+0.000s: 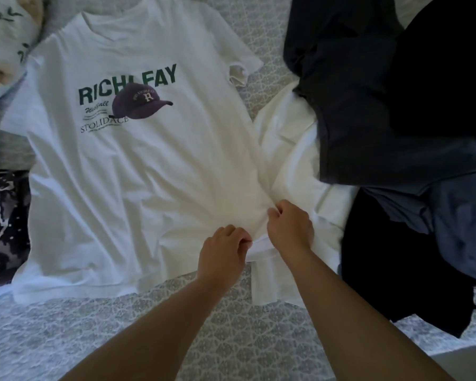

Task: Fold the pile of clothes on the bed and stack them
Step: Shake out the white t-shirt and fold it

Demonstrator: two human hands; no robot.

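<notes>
A white T-shirt (127, 166) with green lettering and a purple cap print lies spread face up on the bed, collar at the far side. My left hand (223, 248) pinches its lower right hem with curled fingers. My right hand (290, 226) grips the same corner of the shirt just to the right, bunching the cloth. A second white garment (294, 160) lies partly under that corner. To the right sits a pile of dark navy and blue clothes (396, 119).
The patterned grey bedspread (121, 325) shows in front and at the far side. A dark patterned black-and-white garment (3, 224) lies at the left edge. A floral pillow (6, 37) is at the far left. The bed's edge (451, 350) runs along the lower right.
</notes>
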